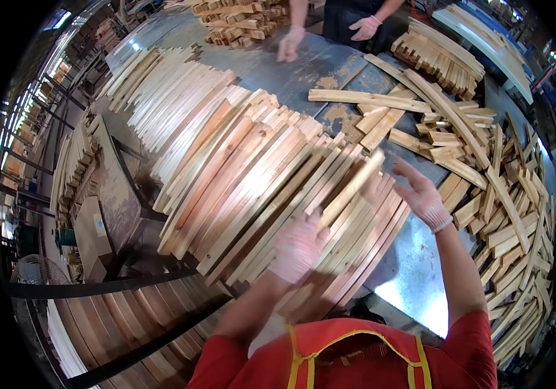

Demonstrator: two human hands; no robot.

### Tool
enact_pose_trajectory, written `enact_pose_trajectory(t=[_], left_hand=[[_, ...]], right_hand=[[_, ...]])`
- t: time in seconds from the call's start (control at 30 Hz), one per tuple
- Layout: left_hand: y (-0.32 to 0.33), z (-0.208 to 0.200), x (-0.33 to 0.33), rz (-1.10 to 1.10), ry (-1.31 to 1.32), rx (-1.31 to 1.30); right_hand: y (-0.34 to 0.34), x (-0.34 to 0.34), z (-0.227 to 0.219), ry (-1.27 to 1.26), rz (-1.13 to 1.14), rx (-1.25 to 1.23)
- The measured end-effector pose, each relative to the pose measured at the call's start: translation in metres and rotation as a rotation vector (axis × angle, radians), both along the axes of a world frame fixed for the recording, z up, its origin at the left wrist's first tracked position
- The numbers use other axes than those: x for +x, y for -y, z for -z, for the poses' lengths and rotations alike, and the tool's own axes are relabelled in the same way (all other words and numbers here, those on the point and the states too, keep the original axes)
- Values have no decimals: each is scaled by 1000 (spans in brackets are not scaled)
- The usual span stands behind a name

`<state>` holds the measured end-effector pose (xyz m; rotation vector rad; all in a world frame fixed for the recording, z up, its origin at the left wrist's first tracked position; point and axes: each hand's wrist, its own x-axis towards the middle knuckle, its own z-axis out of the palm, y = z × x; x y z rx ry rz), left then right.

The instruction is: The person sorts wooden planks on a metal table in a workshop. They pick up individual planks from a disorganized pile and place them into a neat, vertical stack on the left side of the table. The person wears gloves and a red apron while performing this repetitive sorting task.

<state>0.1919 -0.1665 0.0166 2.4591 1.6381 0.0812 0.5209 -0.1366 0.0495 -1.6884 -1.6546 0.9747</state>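
Long wooden strips (245,188) lie side by side in a wide row across the metal table. My left hand (299,249), in a pale knit glove, is closed round the near end of one light wooden strip (354,188), which is tilted above the others and a little blurred. To the right of its far end is my right hand (421,196), also gloved. Its thumb and fingers are spread, with nothing visible between them; part of it is smeared by motion. More reddish strips (369,243) lie beneath and between both hands.
Loose offcuts and strips (511,214) are heaped on the right. Across the table (258,71) a co-worker's gloved hands (291,44) show near a stack of wood pieces (242,23). A bundle of strips (437,58) stands at far right; boards on a dark rack (142,318) are at lower left.
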Motion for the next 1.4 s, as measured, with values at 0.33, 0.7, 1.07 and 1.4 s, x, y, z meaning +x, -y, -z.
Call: enact_pose_trajectory(t=[0.33,0.7,1.07,1.4], left_hand=[[-71,-10,-105,-215,-66,-176],[-60,8,-110,-117,-24,-28],[-24,18,-4,-312,-426,406],[205,75,224,-95,-231,-286]], right_hand=[[194,54,64,-295,399,-249],[324,63,113,-173,406,-347],[437,294,104,234,1135,65],[535,444,186,-60,1580,13]])
